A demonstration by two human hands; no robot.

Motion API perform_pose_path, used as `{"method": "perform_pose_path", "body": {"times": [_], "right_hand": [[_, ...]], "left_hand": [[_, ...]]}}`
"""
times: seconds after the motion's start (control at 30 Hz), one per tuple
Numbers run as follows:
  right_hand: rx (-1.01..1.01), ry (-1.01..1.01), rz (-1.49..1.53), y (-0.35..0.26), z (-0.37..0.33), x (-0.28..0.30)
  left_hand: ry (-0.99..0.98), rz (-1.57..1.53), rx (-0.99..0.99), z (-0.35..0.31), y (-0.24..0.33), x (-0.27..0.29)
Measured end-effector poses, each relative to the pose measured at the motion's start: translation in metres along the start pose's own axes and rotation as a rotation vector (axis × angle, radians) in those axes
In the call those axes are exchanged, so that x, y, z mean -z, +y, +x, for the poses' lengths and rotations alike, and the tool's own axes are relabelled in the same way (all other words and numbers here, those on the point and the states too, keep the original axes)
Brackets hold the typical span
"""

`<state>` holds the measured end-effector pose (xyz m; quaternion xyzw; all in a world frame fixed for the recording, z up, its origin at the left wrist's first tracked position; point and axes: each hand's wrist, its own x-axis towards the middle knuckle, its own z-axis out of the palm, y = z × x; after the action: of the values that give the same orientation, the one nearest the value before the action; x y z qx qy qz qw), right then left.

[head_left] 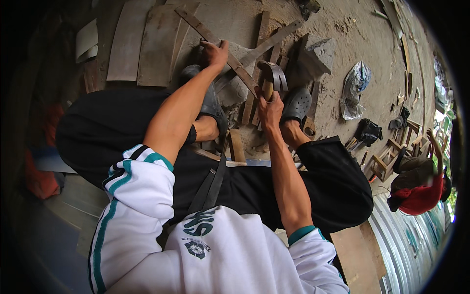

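Note:
My left hand [215,55] is closed around a narrow wooden strip [199,28], which slants from the upper left down toward my right hand. In my right hand [270,109] is a claw hammer [274,76], gripped by its light wooden handle with the dark metal head up. The strip's lower end meets my right fingers; whether they also pinch it I cannot tell. A second wooden strip [278,39] crosses under the first, forming an X. Beneath them, between my feet, lies a rough grey concrete block [238,90].
Another concrete block [318,55] stands beyond my right shoe [296,104]. Flat boards [159,46] lie at the upper left. A crumpled silver sheet [353,88] and a black bag [369,131] are on the dirt to the right. A person in red [421,195] sits farther right, near wooden frames [384,159].

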<state>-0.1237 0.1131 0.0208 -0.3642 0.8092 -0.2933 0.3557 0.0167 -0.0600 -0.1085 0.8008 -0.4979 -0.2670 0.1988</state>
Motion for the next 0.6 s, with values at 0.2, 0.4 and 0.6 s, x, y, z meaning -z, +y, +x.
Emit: {"method": "perform_pose_path", "body": {"times": [0.2,0.4,0.6], "right_hand": [[0.05,-0.124,0.004,-0.039,-0.014,-0.013],[0.096,-0.123,-0.128,-0.059,-0.01,-0.007],[0.17,0.019,0.066,-0.094,-0.01,0.004]], "left_hand": [[-0.004,-0.045,0.009,0.0,-0.001,-0.004],[0.011,-0.087,-0.031,0.002,-0.003,-0.016],[0.014,-0.102,-0.031,0.001,-0.004,-0.021]]}}
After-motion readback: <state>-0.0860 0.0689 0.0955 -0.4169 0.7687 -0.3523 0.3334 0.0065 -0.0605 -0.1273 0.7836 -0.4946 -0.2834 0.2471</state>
